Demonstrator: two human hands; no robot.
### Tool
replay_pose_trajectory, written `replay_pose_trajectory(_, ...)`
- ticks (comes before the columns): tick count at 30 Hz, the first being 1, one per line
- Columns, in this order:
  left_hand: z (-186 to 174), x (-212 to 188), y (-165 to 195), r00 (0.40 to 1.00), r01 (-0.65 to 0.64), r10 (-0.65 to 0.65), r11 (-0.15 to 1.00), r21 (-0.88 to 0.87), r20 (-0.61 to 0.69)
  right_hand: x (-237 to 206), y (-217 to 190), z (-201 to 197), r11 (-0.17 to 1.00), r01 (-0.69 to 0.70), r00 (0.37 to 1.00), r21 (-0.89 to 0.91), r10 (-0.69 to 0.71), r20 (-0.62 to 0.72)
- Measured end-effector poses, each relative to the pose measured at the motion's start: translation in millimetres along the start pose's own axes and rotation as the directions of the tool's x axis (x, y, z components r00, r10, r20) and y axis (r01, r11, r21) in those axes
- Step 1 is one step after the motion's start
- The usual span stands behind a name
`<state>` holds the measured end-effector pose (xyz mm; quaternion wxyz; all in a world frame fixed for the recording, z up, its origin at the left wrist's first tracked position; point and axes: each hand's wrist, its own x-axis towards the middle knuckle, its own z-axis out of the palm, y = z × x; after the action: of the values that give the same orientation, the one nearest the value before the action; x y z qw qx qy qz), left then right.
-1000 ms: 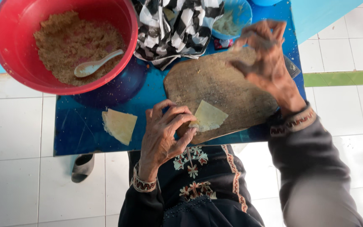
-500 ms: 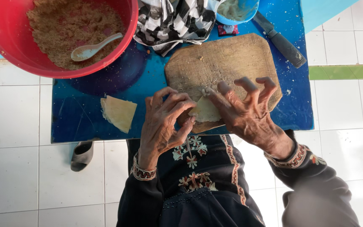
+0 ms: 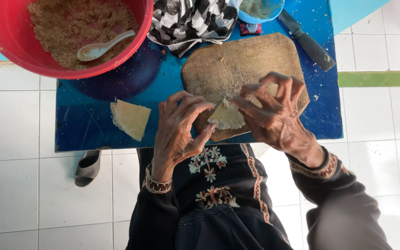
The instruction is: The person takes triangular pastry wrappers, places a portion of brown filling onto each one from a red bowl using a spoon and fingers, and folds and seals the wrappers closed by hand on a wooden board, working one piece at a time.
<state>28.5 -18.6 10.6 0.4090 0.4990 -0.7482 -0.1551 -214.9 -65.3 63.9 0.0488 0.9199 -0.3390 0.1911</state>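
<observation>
Tiles (image 3: 15,120) of white floor lie around the blue surface (image 3: 84,125) over which we lean, and on it the biggest thing is our red bowl (image 3: 47,65) at the upper left, filled with crumbly brown filling (image 3: 70,23) in which a pale spoon (image 3: 103,46) rests. Right of the bowl we see a black-and-white checked cloth (image 3: 190,21), and below that our wooden board (image 3: 241,60), worn and dusty, lying flat at the middle of the surface. A dark-handled knife (image 3: 309,41) lies slantwise just beyond the board's upper right corner, near a small blue bowl (image 3: 260,9). Over the board's near edge our left hand (image 3: 177,134) and right hand (image 3: 274,115) meet, and each grip pinches one side of a pale dough piece (image 3: 228,116), fingertips closed on its edges, the piece raised slightly above the wood. A second folded dough piece (image 3: 130,119) sits alone on the surface left of our left hand, well apart from the board. A grey sandal (image 3: 88,167) shows on the floor below.
</observation>
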Motion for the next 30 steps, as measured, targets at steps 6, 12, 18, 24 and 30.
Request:
replay_pose_trajectory(6, -1, 1, 0, 1.000, -0.014, 0.013, 1.000, 0.027, 0.026, 11, 5, 9, 0.995, 0.086, 0.995, -0.054, -0.089, -0.046)
replay_pose_trajectory(12, -1, 0, -1, 1.000, -0.012, 0.011, 0.999, 0.033, 0.023, 6, 9, 17, 1.000, 0.004, 0.995, 0.028, -0.002, -0.096)
replay_pose_trajectory(18, -1, 0, -1, 1.000, -0.005, 0.004, 0.999, 0.033, 0.028, 10, 4, 20, 0.998, -0.017, 0.998, 0.064, 0.021, -0.062)
replay_pose_trajectory(24, -1, 0, -2, 0.999, -0.017, 0.016, 0.999, 0.036, 0.028, 15, -4, 20, 0.998, -0.046, 0.997, 0.047, 0.049, -0.055)
replay_pose_trajectory(30, -2, 2, -1, 0.999, -0.030, 0.029, 0.999, 0.022, 0.012, 5, -9, 27, 0.993, -0.074, 0.989, 0.087, 0.084, -0.124)
